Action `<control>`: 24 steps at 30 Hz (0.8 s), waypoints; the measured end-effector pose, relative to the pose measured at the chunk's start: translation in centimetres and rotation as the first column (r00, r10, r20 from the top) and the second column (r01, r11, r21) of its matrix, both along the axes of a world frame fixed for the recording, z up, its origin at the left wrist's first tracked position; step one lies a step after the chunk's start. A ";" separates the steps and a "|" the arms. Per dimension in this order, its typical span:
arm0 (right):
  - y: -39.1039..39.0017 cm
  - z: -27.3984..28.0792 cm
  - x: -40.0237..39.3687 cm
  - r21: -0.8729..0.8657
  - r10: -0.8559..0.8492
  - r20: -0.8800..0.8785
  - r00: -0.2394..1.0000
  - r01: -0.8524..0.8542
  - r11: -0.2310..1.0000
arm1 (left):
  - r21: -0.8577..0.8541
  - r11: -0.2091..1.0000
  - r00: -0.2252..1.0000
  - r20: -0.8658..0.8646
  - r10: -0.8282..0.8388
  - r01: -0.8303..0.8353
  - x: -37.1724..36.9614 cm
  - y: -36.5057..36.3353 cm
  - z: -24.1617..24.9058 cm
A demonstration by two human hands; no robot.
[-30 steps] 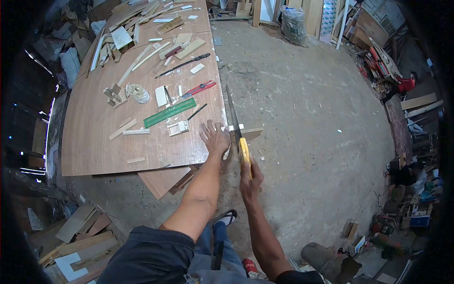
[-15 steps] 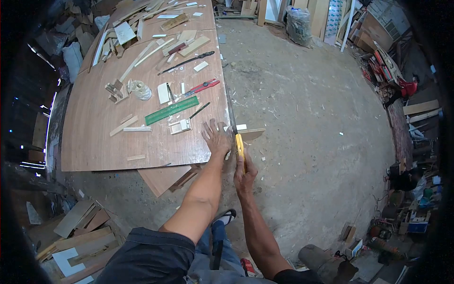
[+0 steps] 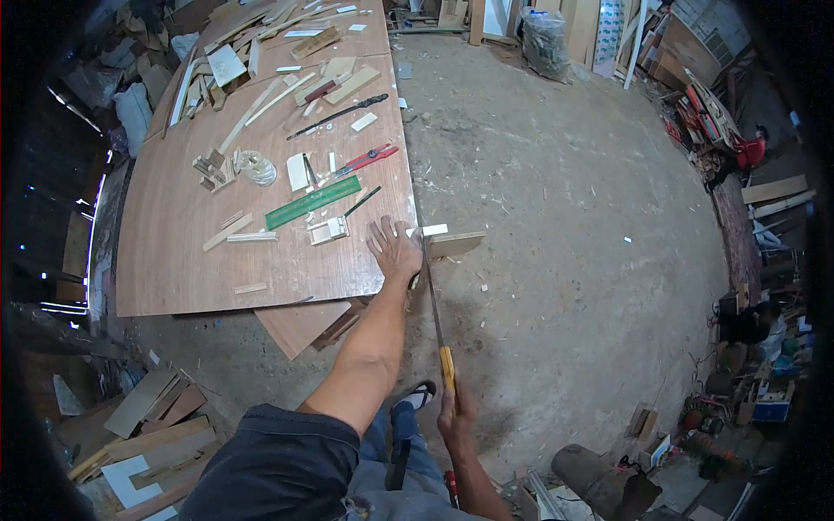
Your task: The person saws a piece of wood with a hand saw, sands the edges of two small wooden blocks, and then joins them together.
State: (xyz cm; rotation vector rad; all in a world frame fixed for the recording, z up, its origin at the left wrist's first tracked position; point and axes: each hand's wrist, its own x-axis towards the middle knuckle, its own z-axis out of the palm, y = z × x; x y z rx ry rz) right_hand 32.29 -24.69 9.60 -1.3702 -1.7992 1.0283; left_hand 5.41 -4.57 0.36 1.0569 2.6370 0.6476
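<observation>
My right hand (image 3: 458, 412) is wrapped round the yellow handle (image 3: 447, 366) of a handsaw. The long thin saw blade (image 3: 435, 306) points away from me, its far part against a white strip of wood (image 3: 432, 230) at the table's right edge. My left hand (image 3: 395, 250) lies flat with fingers spread at that edge, just left of the blade, pressing down beside the strip. Part of the strip under this hand is hidden. A wooden board (image 3: 459, 245) juts out past the edge just below the strip.
On the wooden table (image 3: 182, 269) are a small white wood assembly (image 3: 328, 230), a green ruler (image 3: 313, 202), a pencil (image 3: 363, 201), a red-handled tool (image 3: 367, 160) and a clear jar (image 3: 258, 168). Wood offcuts (image 3: 234, 65) pile up at the far end. Scraps lie on the concrete floor (image 3: 556, 217).
My right hand has drawn the saw back towards me, exposing more blade this side of the table edge. My left hand stays at the edge, and the view has shifted slightly.
</observation>
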 end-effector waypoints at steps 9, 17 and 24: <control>-2.1 4.5 4.5 -0.176 -0.208 0.041 0.977 0.212 0.961 | -0.038 0.999 0.994 0.112 0.002 0.002 -0.1 0.1 0.8; 11.1 5.5 -6.8 0.156 0.116 -0.032 0.993 -0.110 0.982 | -0.029 1.000 0.994 0.104 0.015 -0.012 -0.5 0.4 0.1; 11.1 4.8 -8.7 0.245 0.138 -0.024 0.990 -0.128 0.961 | -0.026 0.999 0.991 0.128 0.027 -0.024 -0.6 0.1 0.8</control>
